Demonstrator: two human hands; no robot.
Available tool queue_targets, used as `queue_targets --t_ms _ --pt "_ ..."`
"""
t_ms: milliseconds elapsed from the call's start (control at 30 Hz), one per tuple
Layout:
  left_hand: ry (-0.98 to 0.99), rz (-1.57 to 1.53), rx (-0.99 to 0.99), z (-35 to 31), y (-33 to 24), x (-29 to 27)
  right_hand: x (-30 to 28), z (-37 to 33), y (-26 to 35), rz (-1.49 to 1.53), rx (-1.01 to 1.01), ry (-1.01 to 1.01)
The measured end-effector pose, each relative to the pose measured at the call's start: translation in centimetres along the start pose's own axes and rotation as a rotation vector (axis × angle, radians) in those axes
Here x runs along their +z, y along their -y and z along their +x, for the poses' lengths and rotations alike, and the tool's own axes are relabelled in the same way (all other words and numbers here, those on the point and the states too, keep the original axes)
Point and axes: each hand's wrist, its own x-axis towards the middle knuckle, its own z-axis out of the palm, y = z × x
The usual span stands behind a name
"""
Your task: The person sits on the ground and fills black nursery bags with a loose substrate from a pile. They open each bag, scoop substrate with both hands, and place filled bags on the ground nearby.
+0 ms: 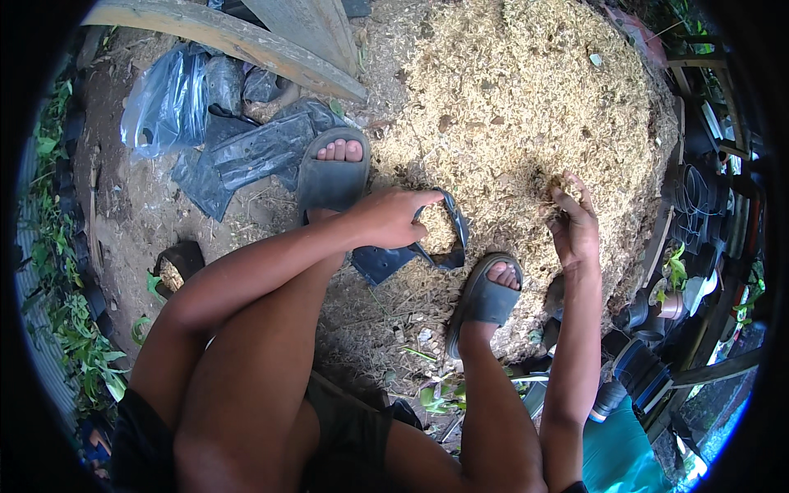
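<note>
At left hand (386, 220), plain black bag (460, 232)

Dirt floor (115, 201), wooden beam (222, 39), green plants (82, 345)

The person wears a black short-sleeved top (141, 444), dark shorts (349, 431) leaving the lower legs bare, and dark grey open-toed sandals (333, 178) with one broad strap across each foot, both hands (386, 218) ungloved.
</note>
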Motion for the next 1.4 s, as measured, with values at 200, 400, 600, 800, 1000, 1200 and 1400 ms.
queue_targets --t_ms 200,400,600,800,1000,1200,1400 --pt "0.013 0.008 -0.018 0.3 0.1 0.0 6.4 -4.6 -0.2 -0.215 0.137 0.542" --pt "-0.029 0.035 0.033 0.7 0.4 0.4 9.4 -6.2 -4.5 -0.764 0.048 0.662" --pt "-0.085 0.011 0.052 0.5 0.8 0.6 8.8 -7.0 -5.8 -0.852 -0.038 0.607" --pt "-0.09 0.017 0.045 0.6 1.0 0.5 8.6 -7.0 -6.2 -0.957 -0.348 0.412" --pt "-0.129 -0.005 -0.013 0.4 1.0 0.0 8.3 -7.1 -5.7 -1.428 -0.212 0.28" --pt "-0.354 0.083 -0.005 0.6 2.1 0.6 7.1 -6.1 -7.9 -1.304 -0.165 0.287" --pt "-0.304 0.116 -0.025 0.3 2.0 0.2 6.4 -5.0 -8.7 -1.229 -0.22 0.23"
